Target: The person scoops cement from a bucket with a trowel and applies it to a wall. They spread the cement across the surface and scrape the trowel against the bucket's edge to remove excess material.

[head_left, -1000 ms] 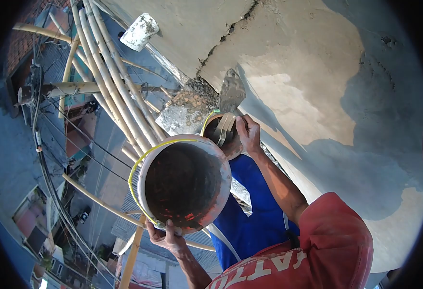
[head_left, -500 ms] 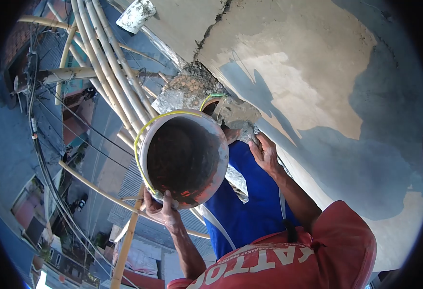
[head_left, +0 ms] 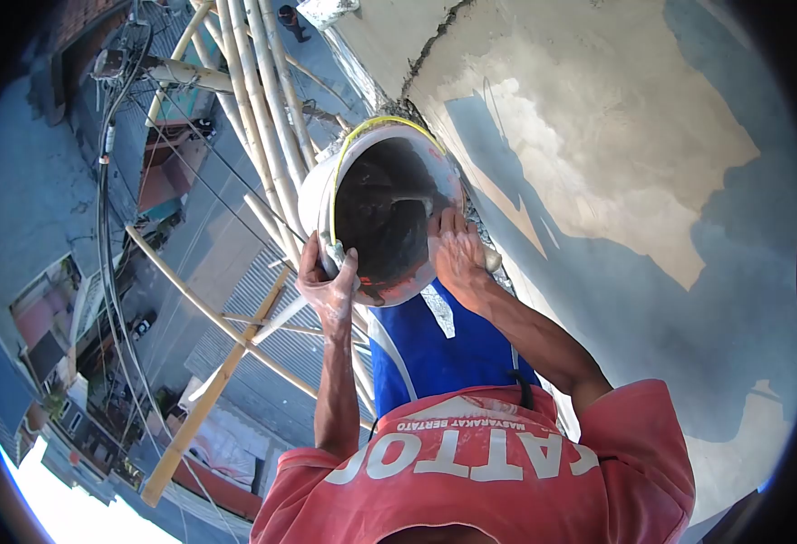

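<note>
My left hand (head_left: 330,286) grips the lower left rim of a white bucket (head_left: 315,192), thumb over the edge. The bucket is tilted with its mouth towards me, its inside dark and smeared with residue, and its yellow handle lies along the rim. At the bucket's right edge, my right hand (head_left: 457,252) is closed around a trowel (head_left: 493,261). The handle end shows beside the palm; the blade reaches into the bucket's mouth and is hard to make out in the shade.
Bamboo poles (head_left: 258,109) run up on the left, with more poles (head_left: 226,390) crossing lower down. Cables (head_left: 104,236) hang beyond them, above roofs and a street far below. On the right stands a partly wet plastered wall (head_left: 589,145) with a crack (head_left: 430,45).
The bucket has moved up and to the right, and my left hand with it. My right hand has brought the trowel from beside the bucket to its mouth.
</note>
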Motion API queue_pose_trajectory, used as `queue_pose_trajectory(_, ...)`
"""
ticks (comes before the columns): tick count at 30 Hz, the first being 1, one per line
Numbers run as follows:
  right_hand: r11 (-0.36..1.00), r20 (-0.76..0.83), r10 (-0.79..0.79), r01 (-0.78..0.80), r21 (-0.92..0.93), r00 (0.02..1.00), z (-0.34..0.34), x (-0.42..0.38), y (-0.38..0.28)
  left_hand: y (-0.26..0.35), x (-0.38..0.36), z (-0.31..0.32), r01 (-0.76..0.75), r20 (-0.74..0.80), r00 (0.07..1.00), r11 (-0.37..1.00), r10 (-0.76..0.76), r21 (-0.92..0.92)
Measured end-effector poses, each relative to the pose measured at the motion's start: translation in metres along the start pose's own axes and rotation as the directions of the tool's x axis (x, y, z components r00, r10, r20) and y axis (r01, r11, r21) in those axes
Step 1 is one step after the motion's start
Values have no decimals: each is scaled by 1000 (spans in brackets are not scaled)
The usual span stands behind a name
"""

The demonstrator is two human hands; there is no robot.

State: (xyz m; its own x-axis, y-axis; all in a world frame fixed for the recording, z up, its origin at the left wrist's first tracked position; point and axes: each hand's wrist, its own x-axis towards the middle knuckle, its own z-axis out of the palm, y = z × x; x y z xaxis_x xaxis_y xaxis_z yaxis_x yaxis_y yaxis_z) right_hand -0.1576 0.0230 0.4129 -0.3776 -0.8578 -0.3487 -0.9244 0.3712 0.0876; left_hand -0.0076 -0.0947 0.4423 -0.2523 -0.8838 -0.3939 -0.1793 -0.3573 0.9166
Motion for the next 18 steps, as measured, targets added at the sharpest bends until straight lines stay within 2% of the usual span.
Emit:
queue_pose_trajectory(4, 997, -48, 71, -73, -34, 996, 6, 23, -17, 19, -13, 11, -32, 39, 999, 999, 33, -18)
queue_pose_trajectory(6, 976, 156, 177, -194, 100, 972, -1, 27, -26, 29, -17, 16, -59, 58, 997, 998, 60, -17)
queue_pose_trajectory(7, 974, 144, 186, -201, 100, 972, -8, 22, -30, 32, -19, 17, -60, 49, 997, 997, 62, -50)
queue_pose_trajectory(10, 982, 253, -11, 58, -179, 967, -19, 1, -36, 39, -21, 22, -77, 43, 996, 993, 81, -93)
queue_pose_trajectory(11, 982, 248, -5, 52, -181, 969, -21, -8, -35, 41, -21, 23, -94, 37, 994, 990, 99, -107)
queue_pose_trajectory(13, 941, 248, -37, 117, -316, 968, -47, -26, -33, 47, -27, 20, -90, 45, 994, 990, 95, -107)
queue_pose_trajectory(14, 943, 256, -39, 120, -309, 966, -48, -36, -33, 49, -31, 18, -79, 52, 995, 988, 87, -135)
queue_pose_trajectory(16, 927, 287, -142, 229, -297, 947, -46, -42, -25, 53, -30, 21, -69, 59, 995, 984, 79, -165)
queue_pose_trajectory(18, 924, 249, -150, 226, -309, 957, -47, -46, -12, 56, -31, 23, -70, 48, 996, 979, 81, -189)
